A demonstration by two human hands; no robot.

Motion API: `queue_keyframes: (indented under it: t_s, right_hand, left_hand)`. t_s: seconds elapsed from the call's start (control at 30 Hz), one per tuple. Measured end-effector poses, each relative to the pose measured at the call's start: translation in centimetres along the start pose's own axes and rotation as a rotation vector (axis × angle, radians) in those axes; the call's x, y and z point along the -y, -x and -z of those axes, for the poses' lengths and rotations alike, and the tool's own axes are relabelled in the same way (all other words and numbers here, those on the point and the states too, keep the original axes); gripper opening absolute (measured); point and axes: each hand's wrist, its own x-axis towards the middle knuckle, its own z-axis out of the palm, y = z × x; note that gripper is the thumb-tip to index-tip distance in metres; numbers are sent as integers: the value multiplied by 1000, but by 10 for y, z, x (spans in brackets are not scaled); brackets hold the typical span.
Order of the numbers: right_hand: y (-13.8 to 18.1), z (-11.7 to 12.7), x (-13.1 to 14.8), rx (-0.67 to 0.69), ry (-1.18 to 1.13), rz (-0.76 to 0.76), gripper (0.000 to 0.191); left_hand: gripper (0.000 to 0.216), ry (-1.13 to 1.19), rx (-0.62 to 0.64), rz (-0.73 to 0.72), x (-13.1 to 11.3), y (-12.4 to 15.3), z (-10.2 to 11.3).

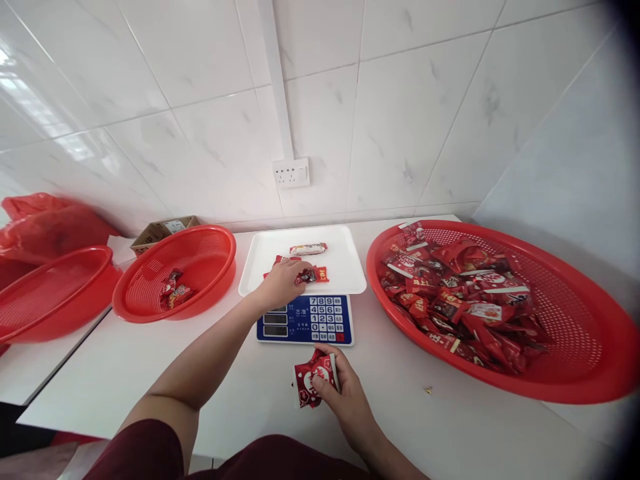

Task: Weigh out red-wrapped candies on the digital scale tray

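Note:
My left hand (285, 283) reaches over the white tray (255, 260) of a digital scale, its fingers closed down on red snack packets (321, 274). The hand covers part of them, so its exact hold is hidden. A white-and-red wrapped snack (308, 249) lies behind it on the tray. Below the tray shows the blue scale panel (300, 327) with number keys. In front of the scale, my right hand (345, 397) grips red snack packets (311, 381), the thumb pressed across a printed one.
To the right stands a large red basket (595, 347) heaped with red packets. On the left, a red basket (210, 267) holds a few packets, with another red basket (55, 287), a red plastic bag (50, 223) and a cardboard box (150, 235) nearby. A socket (291, 173) is on the wall.

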Motion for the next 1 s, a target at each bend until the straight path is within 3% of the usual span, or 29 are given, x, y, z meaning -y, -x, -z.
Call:
queue_keyframes:
  t_s: [0.13, 0.27, 0.53, 0.77, 1.0]
  right_hand:
    - [1, -1, 3, 27, 22, -14, 47]
    - [1, -2, 4, 31, 34, -21, 48]
    - [0, -2, 4, 15, 15, -45, 50]
    - [1, -7, 9, -17, 1, -43, 49]
    - [3, -11, 14, -47, -3, -36, 50]
  left_hand:
    - [26, 62, 46, 33, -2, 1, 0]
    - [29, 66, 32, 75, -3, 0, 2]
    - [23, 199, -257, 244, 3, 0, 20]
    - [26, 122, -64, 133, 2, -4, 8]
    - [25, -34, -48, 221, 30, -20, 15]
